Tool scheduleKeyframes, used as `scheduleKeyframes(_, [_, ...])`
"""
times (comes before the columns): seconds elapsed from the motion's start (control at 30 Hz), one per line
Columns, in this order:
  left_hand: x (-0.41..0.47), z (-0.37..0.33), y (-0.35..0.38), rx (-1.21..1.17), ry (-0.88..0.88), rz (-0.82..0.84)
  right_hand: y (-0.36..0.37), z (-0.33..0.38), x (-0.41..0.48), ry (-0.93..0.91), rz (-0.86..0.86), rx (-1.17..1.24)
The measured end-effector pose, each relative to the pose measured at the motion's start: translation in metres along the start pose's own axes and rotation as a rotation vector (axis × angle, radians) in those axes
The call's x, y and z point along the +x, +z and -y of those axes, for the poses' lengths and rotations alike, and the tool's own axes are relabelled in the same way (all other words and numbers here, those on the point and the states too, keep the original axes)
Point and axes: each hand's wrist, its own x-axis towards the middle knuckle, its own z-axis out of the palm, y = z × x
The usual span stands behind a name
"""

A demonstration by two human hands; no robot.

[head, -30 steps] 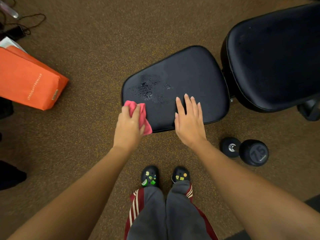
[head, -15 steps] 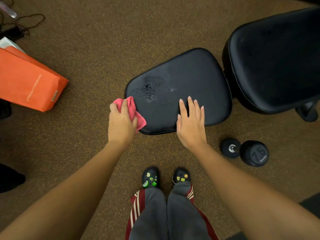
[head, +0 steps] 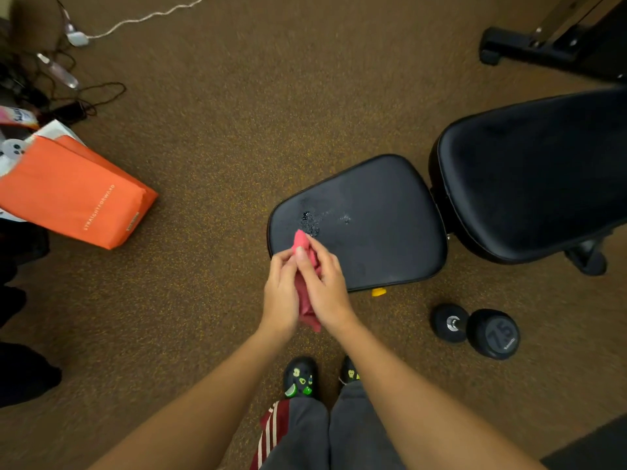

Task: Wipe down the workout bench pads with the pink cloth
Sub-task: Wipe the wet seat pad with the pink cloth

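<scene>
The black seat pad of the workout bench lies in front of me, with a patch of wet droplets near its left end. The larger black back pad rises to the right of it. Both my hands hold the pink cloth together above the pad's near-left corner. My left hand grips it from the left and my right hand pinches it from the right. The cloth's top tip sticks up close to the droplets and its tail hangs below my hands.
A black dumbbell lies on the brown carpet right of my feet. An orange bag lies at the left, with cables and chargers behind it. A black equipment base stands at the back right. A small yellow knob shows under the seat pad.
My right hand has lifted off the seat pad and joined my left hand on the cloth. The cloth has come away from the pad's left edge. My head has drawn back, widening the view.
</scene>
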Motion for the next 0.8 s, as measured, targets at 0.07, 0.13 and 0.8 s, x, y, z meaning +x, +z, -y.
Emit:
scheduleKeyframes(0.07, [0.0, -0.003, 0.0, -0.051, 0.01, 0.02, -0.003, 0.004, 0.003, 0.023, -0.002, -0.007])
scheduleKeyframes(0.13, [0.006, -0.003, -0.003, 0.019, -0.014, 0.042, -0.012, 0.003, 0.008, 0.011, 0.01, -0.077])
scheduleKeyframes(0.8, [0.084, 0.024, 0.005, 0.791, -0.151, 0.012, -0.06, -0.056, 0.088, -0.568, -0.088, -1.12])
